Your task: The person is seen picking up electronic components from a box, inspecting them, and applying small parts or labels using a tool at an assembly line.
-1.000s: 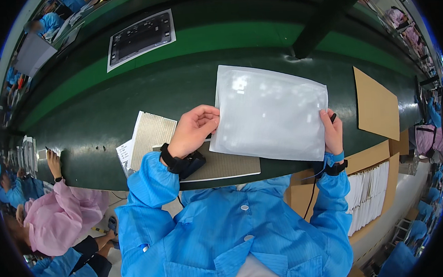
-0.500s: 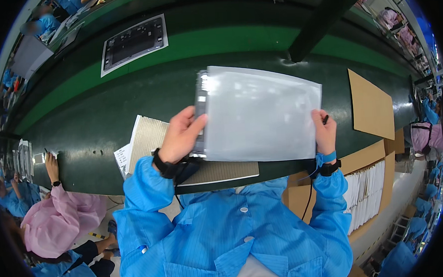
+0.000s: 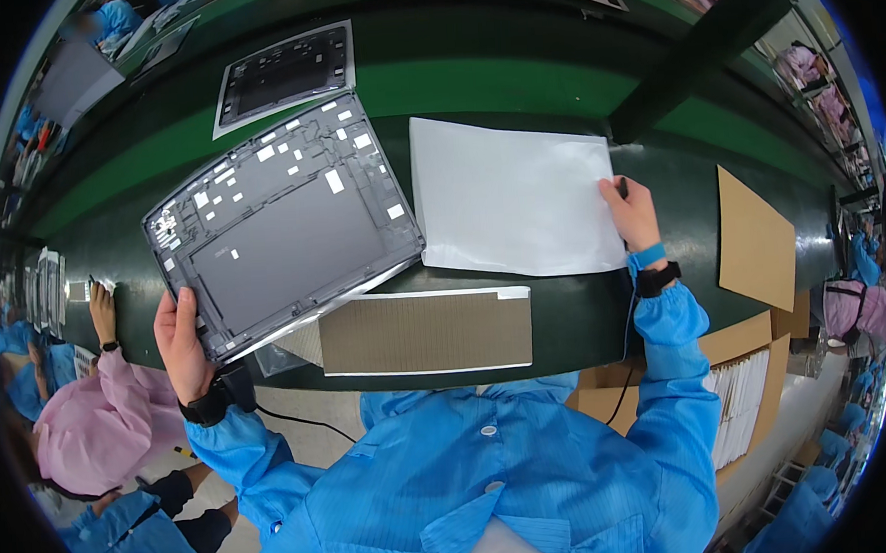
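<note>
At its lower left corner, my left hand (image 3: 181,340) grips a dark grey laptop housing panel (image 3: 297,259) with many small white stickers on its inner face. The panel is tilted above the bench, with a pale sheet edge showing beneath it. My right hand (image 3: 634,216) is closed on the right edge of a white translucent sleeve (image 3: 514,198), which looks flat. A small dark stick-like object (image 3: 623,188) shows between the right fingers. Below the panel and sleeve, a brown ribbed sheet (image 3: 426,333) lies at the bench's near edge.
Another dark housing (image 3: 282,77) lies on a white sheet at the far side. A green post (image 3: 697,58) rises behind the sleeve. Cardboard (image 3: 756,235) stands at the right, above a carton of white packets (image 3: 742,396). A co-worker's pink sleeve (image 3: 105,419) is at the left.
The panel, mostly inside the sleeve before, is now out of it. My left hand has carried it left, while my right hand keeps the sleeve, slightly farther from me.
</note>
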`<act>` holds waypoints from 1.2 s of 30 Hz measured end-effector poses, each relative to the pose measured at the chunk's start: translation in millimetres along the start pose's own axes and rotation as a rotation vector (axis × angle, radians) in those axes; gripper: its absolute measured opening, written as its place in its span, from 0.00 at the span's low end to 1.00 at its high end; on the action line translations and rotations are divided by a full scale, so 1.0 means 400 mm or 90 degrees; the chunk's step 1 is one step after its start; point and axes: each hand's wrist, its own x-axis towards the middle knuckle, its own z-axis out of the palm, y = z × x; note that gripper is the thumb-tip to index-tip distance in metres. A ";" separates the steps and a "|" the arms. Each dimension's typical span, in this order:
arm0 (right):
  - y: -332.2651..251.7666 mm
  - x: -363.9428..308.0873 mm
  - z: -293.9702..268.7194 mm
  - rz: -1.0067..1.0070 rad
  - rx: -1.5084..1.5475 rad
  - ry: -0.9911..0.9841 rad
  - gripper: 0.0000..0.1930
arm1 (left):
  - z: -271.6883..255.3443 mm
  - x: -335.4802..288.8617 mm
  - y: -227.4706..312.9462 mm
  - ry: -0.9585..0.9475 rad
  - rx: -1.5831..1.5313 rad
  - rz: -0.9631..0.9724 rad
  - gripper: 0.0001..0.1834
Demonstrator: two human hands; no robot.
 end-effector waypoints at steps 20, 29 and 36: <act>-0.056 -0.030 0.008 0.101 -0.032 -0.043 0.11 | 0.373 0.194 -0.060 -0.289 0.031 -0.127 0.14; -0.020 -0.033 0.019 0.108 0.007 -0.007 0.10 | 0.456 0.213 -0.176 -0.247 0.442 0.081 0.18; -0.006 -0.018 0.013 0.155 0.104 -0.031 0.11 | 0.419 -0.012 -0.082 -0.420 0.415 0.107 0.07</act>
